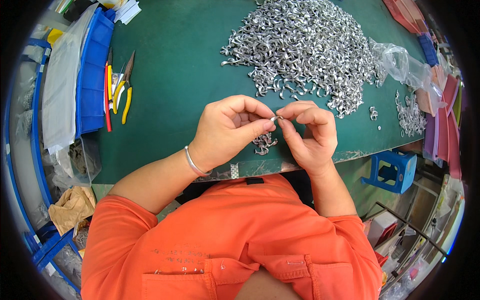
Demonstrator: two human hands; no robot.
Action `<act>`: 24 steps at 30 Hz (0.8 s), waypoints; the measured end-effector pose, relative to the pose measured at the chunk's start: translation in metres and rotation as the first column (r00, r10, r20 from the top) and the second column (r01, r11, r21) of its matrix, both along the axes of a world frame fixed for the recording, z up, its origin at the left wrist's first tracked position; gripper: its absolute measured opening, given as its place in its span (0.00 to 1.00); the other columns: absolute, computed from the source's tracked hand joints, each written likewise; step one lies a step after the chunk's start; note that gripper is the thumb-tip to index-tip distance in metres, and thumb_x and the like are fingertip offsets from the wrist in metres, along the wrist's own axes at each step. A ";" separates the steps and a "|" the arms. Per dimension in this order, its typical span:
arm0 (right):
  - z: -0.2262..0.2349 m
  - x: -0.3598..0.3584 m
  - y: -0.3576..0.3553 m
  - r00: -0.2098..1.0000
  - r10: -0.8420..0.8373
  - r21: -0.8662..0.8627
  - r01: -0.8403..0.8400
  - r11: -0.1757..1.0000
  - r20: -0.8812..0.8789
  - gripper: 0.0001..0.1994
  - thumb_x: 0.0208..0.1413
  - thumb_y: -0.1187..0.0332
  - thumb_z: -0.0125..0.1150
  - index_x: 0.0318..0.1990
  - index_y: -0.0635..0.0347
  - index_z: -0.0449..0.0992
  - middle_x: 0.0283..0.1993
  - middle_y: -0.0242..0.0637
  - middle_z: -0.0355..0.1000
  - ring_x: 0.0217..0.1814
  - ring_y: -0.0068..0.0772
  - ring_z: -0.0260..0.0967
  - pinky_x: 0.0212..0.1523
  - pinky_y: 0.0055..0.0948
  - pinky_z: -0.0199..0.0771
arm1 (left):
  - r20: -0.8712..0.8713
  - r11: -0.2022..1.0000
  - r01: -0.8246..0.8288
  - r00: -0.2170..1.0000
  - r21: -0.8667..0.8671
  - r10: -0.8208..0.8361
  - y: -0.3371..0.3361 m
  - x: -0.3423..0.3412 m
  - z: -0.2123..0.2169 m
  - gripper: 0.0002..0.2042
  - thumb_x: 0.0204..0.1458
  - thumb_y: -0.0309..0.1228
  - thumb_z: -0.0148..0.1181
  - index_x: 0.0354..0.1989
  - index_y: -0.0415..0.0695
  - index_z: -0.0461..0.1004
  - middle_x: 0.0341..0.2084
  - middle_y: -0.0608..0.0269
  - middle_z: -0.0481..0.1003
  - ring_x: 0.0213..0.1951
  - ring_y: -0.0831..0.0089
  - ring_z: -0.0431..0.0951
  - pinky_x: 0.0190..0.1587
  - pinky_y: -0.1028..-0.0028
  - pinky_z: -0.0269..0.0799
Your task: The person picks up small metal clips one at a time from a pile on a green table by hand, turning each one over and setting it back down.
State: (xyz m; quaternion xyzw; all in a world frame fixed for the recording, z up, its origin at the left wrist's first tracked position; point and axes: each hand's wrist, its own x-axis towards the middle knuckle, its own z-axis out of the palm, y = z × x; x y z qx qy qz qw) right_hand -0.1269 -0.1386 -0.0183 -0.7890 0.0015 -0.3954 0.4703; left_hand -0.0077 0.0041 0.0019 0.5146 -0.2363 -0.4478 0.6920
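Both hands meet over the near edge of the green table, with a small curved silver metal piece point(274, 119) between their fingertips. My left hand point(222, 127) pinches one end with thumb and forefinger. My right hand point(312, 132) grips the other end the same way, its remaining fingers curled. Just beneath them lies a little cluster of similar metal pieces point(265, 144), partly hidden by the left hand. A large heap of the curved metal pieces point(310, 45) spreads across the far middle of the table.
At the left stand a blue plastic bin point(95, 75), yellow-handled pliers point(127, 95) and a red-handled tool point(107, 100). To the right are a clear plastic bag point(407, 65) and a scatter of small metal rings point(411, 115). A blue stool point(395, 172) stands below the table's right edge.
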 end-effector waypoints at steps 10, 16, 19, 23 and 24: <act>-0.003 -0.002 -0.007 0.959 -0.256 -0.042 0.253 0.967 -0.124 0.11 0.47 0.85 0.61 0.34 0.61 0.68 0.37 0.40 0.77 0.35 0.33 0.75 0.35 0.25 0.73 | 0.455 1.000 0.009 0.890 -0.021 0.001 0.003 0.001 -0.002 0.06 0.47 0.14 0.63 0.33 0.37 0.77 0.35 0.59 0.77 0.39 0.72 0.79 0.41 0.75 0.76; 0.009 0.009 -0.012 0.901 -0.330 -0.353 0.222 0.909 -0.283 0.11 0.44 0.79 0.67 0.34 0.60 0.70 0.31 0.38 0.71 0.33 0.44 0.69 0.35 0.37 0.70 | 0.819 0.981 0.161 0.546 0.107 -0.179 0.005 0.007 -0.004 0.05 0.44 0.18 0.64 0.28 0.43 0.79 0.30 0.65 0.78 0.35 0.68 0.77 0.38 0.72 0.73; 0.002 0.014 -0.015 0.876 -0.359 -0.395 0.221 0.892 -0.322 0.10 0.45 0.79 0.66 0.32 0.60 0.71 0.30 0.38 0.72 0.32 0.43 0.69 0.35 0.37 0.70 | 0.801 0.985 0.157 0.580 0.071 -0.151 0.003 0.008 -0.002 0.06 0.45 0.19 0.65 0.31 0.42 0.79 0.31 0.64 0.77 0.33 0.72 0.78 0.37 0.74 0.73; 0.003 0.008 -0.012 0.939 -0.208 -0.136 0.176 0.975 -0.275 0.10 0.46 0.82 0.66 0.30 0.60 0.70 0.31 0.38 0.75 0.32 0.38 0.73 0.34 0.32 0.72 | 0.420 0.988 0.013 0.904 0.154 -0.077 0.003 0.006 0.005 0.06 0.52 0.24 0.64 0.37 0.38 0.77 0.33 0.61 0.77 0.32 0.78 0.77 0.35 0.78 0.74; 0.007 0.005 -0.009 0.957 -0.123 -0.037 0.118 0.992 -0.263 0.10 0.46 0.82 0.66 0.30 0.60 0.69 0.32 0.38 0.75 0.32 0.38 0.73 0.33 0.31 0.73 | 0.242 0.992 -0.001 0.970 0.129 -0.031 0.002 0.005 0.002 0.06 0.54 0.25 0.63 0.39 0.37 0.76 0.34 0.61 0.77 0.32 0.79 0.77 0.35 0.79 0.74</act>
